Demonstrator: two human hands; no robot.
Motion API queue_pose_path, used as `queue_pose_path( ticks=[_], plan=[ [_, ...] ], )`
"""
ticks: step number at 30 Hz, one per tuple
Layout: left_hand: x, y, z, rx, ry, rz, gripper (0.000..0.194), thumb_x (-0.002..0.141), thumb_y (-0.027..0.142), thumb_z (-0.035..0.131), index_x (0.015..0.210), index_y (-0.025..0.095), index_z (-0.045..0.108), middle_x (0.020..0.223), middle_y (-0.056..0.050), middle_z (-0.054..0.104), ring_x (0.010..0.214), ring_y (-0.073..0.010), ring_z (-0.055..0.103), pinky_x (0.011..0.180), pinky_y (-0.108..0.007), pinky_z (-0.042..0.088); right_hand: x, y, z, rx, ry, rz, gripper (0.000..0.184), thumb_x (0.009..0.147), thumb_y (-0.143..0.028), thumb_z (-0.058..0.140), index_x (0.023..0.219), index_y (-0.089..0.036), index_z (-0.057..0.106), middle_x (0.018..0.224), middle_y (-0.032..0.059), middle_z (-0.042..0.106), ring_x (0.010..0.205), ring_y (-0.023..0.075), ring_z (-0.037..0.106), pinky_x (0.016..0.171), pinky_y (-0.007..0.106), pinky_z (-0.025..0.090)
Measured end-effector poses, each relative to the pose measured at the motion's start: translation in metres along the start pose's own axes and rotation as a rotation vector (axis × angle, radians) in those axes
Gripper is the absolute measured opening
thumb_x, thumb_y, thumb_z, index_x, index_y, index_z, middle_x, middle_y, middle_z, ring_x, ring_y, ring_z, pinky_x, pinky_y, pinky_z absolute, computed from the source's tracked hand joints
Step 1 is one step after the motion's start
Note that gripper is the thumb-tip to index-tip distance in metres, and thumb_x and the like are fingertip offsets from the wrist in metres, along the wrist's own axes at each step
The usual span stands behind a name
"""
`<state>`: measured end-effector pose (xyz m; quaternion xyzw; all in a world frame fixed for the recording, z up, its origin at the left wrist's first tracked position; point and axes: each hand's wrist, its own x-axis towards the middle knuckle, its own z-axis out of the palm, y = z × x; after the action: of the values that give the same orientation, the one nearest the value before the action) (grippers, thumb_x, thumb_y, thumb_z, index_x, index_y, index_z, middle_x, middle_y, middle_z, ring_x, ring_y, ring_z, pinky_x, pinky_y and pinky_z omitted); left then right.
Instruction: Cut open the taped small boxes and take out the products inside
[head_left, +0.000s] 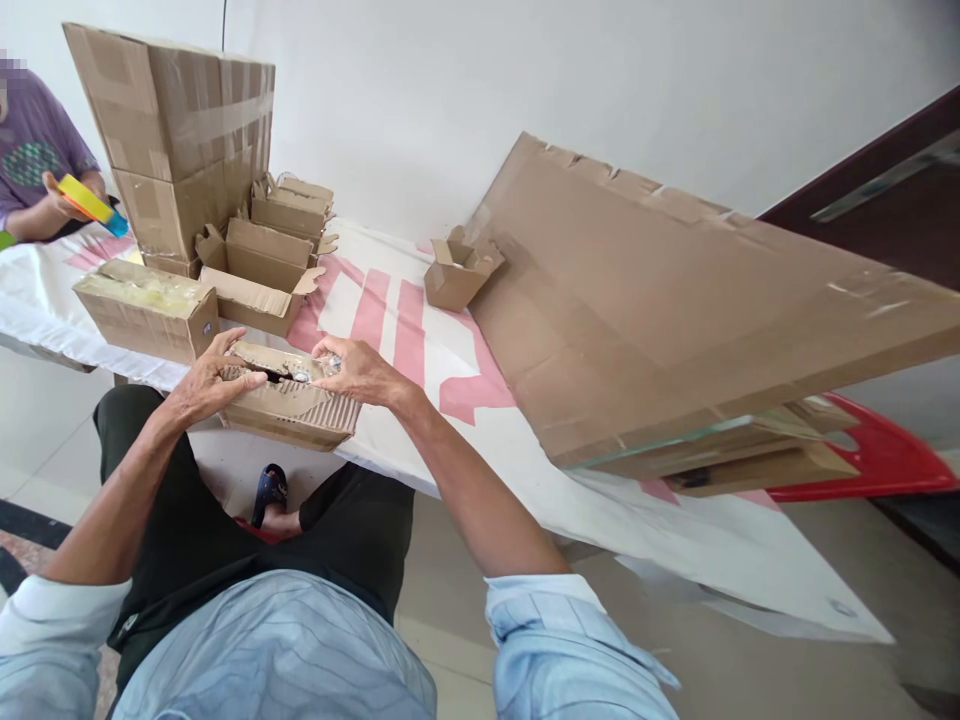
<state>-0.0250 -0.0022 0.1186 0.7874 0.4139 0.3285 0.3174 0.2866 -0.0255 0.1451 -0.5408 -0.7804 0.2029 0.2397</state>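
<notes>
Cloth-covered counter (615, 535), white with pink patches. Large smooth carton (675, 310) stands right; open boxes (247, 300) sit left, presumably to leave working room. Torn carton (274, 420) at the near edge, corrugations bared, probably for easy reach. Left hand (201, 388): fingers gripping its top's left end. Right hand (362, 372): fingers pinching the opposite end, likely steadying.

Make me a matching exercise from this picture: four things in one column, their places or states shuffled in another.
Things
1. torn box
2. small open box
3. dark slipper
4. multicoloured object

Places and states
A. beside the large cardboard box
B. held in a co-worker's hand
C. touched by the left hand and right hand
D. worn on a foot

Pairs: 1-C, 2-A, 3-D, 4-B
</notes>
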Motion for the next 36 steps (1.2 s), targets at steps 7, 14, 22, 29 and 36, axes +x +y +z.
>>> queue_pose_path(
  ticks=[7, 14, 22, 29, 36],
  plan=[
    [-0.006, -0.01, 0.006, 0.022, -0.006, 0.131, 0.074, 0.094, 0.095, 0.068, 0.097, 0.024, 0.089, 0.176, -0.016, 0.053, 0.159, -0.043, 0.058, 0.143, -0.058, 0.043, -0.007, -0.013, 0.004, -0.049, 0.03, -0.051, 0.046, 0.083, -0.028, 0.094, 0.126, -0.024, 0.079, 0.116, 0.0065, 0.083, 0.098, 0.0256, 0.071, 0.088, 0.036, 0.051],
    [-0.005, -0.016, 0.012, 0.102, 0.016, 0.199, 0.04, 0.096, 0.057, 0.08, 0.113, 0.021, 0.088, 0.169, -0.018, 0.051, 0.153, -0.0416, 0.06, 0.135, -0.06, 0.051, -0.006, -0.023, 0.009, 0.016, 0.096, -0.125, 0.04, 0.089, -0.026, 0.089, 0.129, -0.024, 0.084, 0.128, 0.0092, 0.086, 0.111, 0.028, 0.078, 0.101, 0.041, 0.057],
    [-0.012, -0.012, 0.018, 0.119, 0.07, 0.245, 0.028, 0.098, 0.046, 0.075, 0.101, 0.019, 0.081, 0.163, -0.019, 0.055, 0.151, -0.0394, 0.059, 0.131, -0.056, 0.053, -0.007, -0.026, 0.025, -0.047, 0.095, -0.188, 0.025, 0.094, -0.032, 0.093, 0.117, -0.025, 0.088, 0.119, 0.0081, 0.087, 0.107, 0.027, 0.078, 0.096, 0.037, 0.055],
    [-0.014, -0.012, 0.019, 0.118, 0.076, 0.25, 0.025, 0.097, 0.042, 0.076, 0.106, 0.02, 0.083, 0.16, -0.019, 0.057, 0.147, -0.0391, 0.063, 0.129, -0.057, 0.055, -0.007, -0.028, 0.026, 0.088, 0.107, -0.216, 0.011, 0.099, -0.029, 0.083, 0.106, -0.024, 0.088, 0.108, 0.0053, 0.087, 0.093, 0.0216, 0.075, 0.089, 0.034, 0.052],
    [-0.013, -0.008, 0.018, 0.129, 0.082, 0.253, 0.021, 0.095, 0.041, 0.078, 0.097, 0.02, 0.081, 0.157, -0.018, 0.058, 0.143, -0.0395, 0.065, 0.128, -0.059, 0.056, -0.005, -0.035, 0.029, 0.007, 0.198, -0.089, 0.015, 0.098, -0.029, 0.076, 0.085, -0.025, 0.079, 0.087, 0.003, 0.081, 0.08, 0.0203, 0.067, 0.078, 0.033, 0.047]
  ],
)
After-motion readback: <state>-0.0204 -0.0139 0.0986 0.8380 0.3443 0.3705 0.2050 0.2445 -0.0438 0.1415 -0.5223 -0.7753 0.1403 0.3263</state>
